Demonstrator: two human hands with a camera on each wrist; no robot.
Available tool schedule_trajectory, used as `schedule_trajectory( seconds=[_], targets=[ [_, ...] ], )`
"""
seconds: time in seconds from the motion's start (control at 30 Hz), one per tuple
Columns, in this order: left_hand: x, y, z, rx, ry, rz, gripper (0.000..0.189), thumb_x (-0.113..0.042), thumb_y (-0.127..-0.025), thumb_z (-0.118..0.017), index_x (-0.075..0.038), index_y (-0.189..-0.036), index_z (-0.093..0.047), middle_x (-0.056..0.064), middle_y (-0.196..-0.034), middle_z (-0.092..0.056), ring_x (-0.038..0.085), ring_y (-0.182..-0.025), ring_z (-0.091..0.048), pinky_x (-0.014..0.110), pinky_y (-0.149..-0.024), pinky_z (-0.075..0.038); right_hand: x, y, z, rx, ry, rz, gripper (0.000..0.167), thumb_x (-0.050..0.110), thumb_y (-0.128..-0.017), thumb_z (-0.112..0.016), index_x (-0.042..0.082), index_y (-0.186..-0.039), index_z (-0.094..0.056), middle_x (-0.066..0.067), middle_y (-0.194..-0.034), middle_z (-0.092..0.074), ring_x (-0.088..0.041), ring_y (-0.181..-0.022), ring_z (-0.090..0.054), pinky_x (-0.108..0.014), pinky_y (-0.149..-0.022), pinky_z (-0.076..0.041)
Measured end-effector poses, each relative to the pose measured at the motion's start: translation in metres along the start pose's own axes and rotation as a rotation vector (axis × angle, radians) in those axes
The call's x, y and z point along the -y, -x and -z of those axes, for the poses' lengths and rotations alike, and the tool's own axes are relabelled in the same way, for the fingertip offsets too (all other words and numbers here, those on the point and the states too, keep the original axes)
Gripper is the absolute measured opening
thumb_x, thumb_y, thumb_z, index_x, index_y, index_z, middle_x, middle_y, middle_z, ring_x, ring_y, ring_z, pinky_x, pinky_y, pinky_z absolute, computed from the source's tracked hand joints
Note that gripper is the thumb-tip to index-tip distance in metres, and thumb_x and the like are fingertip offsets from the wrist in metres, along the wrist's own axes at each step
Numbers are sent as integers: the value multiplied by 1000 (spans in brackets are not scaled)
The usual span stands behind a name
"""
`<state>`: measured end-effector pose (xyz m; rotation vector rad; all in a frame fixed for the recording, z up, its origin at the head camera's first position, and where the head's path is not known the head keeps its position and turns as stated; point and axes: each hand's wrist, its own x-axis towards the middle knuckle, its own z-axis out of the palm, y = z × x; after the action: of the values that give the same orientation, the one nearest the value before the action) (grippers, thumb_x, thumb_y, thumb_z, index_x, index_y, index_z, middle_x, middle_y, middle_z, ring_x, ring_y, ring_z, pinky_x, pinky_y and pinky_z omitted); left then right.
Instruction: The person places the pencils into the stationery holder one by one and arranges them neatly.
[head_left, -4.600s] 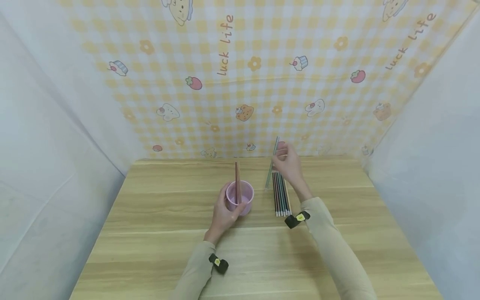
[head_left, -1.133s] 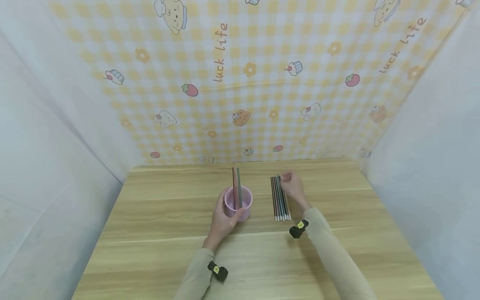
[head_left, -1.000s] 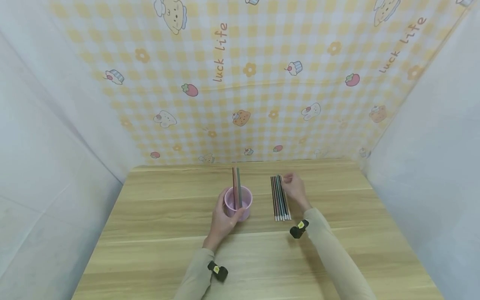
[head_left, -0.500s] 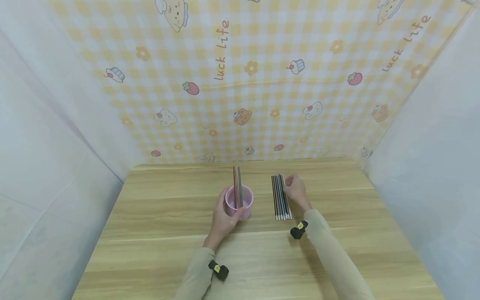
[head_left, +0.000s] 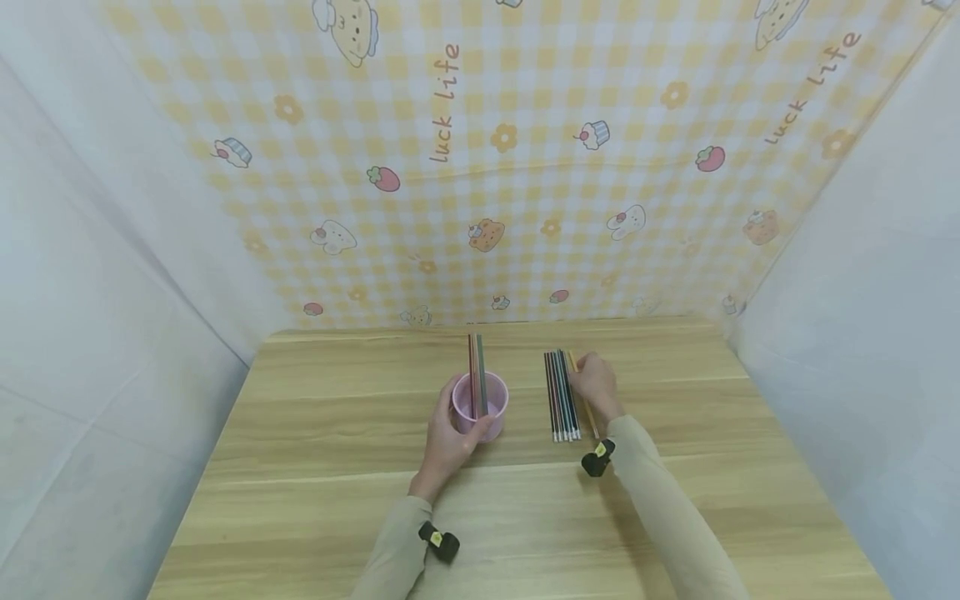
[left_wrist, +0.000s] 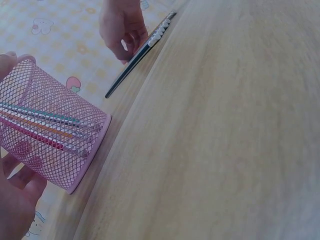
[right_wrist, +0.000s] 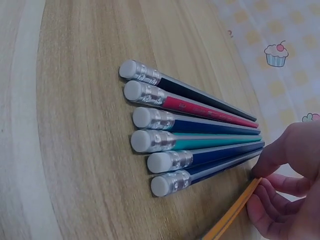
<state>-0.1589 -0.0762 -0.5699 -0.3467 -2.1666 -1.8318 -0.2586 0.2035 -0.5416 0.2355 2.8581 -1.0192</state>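
Observation:
My left hand [head_left: 446,437] grips a pink mesh pencil cup [left_wrist: 60,97] around its side. Three pencils [head_left: 477,362] lean inside it: one reddish, one orange, one green, with erasers at the bottom in the left wrist view. To the right, my right hand [head_left: 597,385] pinches a yellow-orange pencil [right_wrist: 234,209] between thumb and fingers near its far end. Its near end is partly cut off in the right wrist view. Just left of that hand, several pencils [right_wrist: 200,109] lie in a row, black, red, blue and green, their white erasers toward me.
A wooden table [head_left: 315,500] carries everything. At its far edge hangs a yellow-checked cloth [head_left: 420,208], with pale walls [head_left: 862,333] on both sides. Each wrist wears a small black camera [head_left: 442,543].
Earlier, my right hand held a green pencil, which now leans in the cup. Since half a second ago, the yellow-orange pencil has shifted right, apart from the row. My left hand keeps its grip.

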Motion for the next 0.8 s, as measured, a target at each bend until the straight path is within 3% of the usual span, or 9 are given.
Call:
schedule_trajectory(
  seconds=[0.1, 0.27, 0.47, 0.5, 0.73, 0.8],
  targets=[
    [-13, 0, 2, 9, 11, -1, 84, -8, -81, -83, 5, -151, -37, 28, -145, -51, 45, -133, -52, 59, -115, -41, -1, -1, 2, 18, -26, 1, 43, 6, -87, -59, -13, -126, -58, -32, -122, -65, -26, -79, -63, -33, -69, -58],
    [-35, 1, 6, 29, 13, -3, 81, -8, -82, -82, 6, -149, -39, 29, -144, -52, 44, -134, -52, 58, -115, -42, -2, 1, 7, 34, -102, -13, 41, 9, -90, -59, -10, -126, -57, -28, -117, -65, -31, -89, -64, -33, -71, -58],
    [-37, 1, 5, 20, 16, 1, 81, -8, -82, -82, 6, -149, -39, 30, -144, -52, 45, -133, -52, 59, -115, -42, 4, 3, 20, -5, -180, 27, 38, 10, -93, -57, -10, -125, -56, -30, -113, -68, -38, -94, -70, -40, -76, -63],
    [-37, 1, 5, 20, 14, 1, 81, -8, -82, -82, 8, -149, -39, 30, -143, -52, 46, -132, -52, 60, -114, -42, 5, 3, 22, -20, -191, 38, 38, 10, -92, -57, -10, -125, -57, -30, -113, -69, -39, -94, -71, -41, -77, -63],
    [3, 0, 0, 0, -9, -2, 86, -13, -80, -85, -1, -152, -39, 18, -146, -53, 37, -134, -53, 56, -115, -43, 18, 6, 32, -69, -231, 85, 40, 13, -93, -59, -7, -127, -59, -29, -115, -69, -40, -101, -69, -42, -79, -63],
    [3, 1, 1, 3, -13, 1, 86, -15, -80, -85, -2, -151, -39, 16, -146, -54, 35, -133, -54, 55, -114, -44, 22, 8, 34, -77, -243, 106, 39, 13, -93, -60, -6, -127, -59, -29, -116, -68, -41, -103, -68, -45, -82, -62]
  ],
)
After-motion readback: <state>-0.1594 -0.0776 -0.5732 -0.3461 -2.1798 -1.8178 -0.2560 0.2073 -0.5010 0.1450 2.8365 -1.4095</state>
